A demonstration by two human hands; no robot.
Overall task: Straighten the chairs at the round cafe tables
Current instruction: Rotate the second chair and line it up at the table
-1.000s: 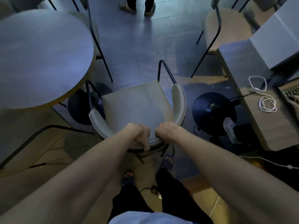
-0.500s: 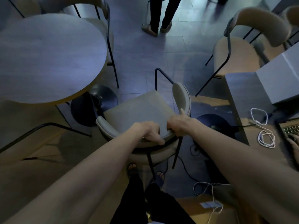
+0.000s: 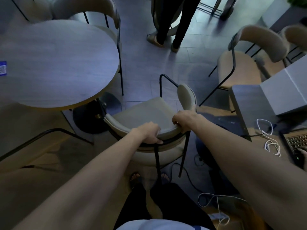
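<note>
A beige padded chair point(image 3: 142, 113) with black metal legs stands in front of me, tipped forward so its two back legs hang off the floor near my feet. My left hand point(image 3: 148, 132) grips the curved backrest at its middle. My right hand point(image 3: 184, 120) grips the same backrest further right, where it bends into the arm. The round cafe table point(image 3: 56, 63) is to the left of the chair, its black pedestal base point(image 3: 93, 117) just beyond the chair's left arm.
A second beige chair point(image 3: 99, 7) sits behind the round table and a third chair point(image 3: 239, 68) stands at the right. A person's legs point(image 3: 172, 22) stand ahead. A desk point(image 3: 249, 103) with laptop and white cable point(image 3: 269, 138) is right. Cables point(image 3: 214, 200) lie on the floor.
The chair has tilted forward and turned; its back legs have lifted off the floor. Both hands kept their hold on the backrest. My view has risen, showing more of the room ahead.
</note>
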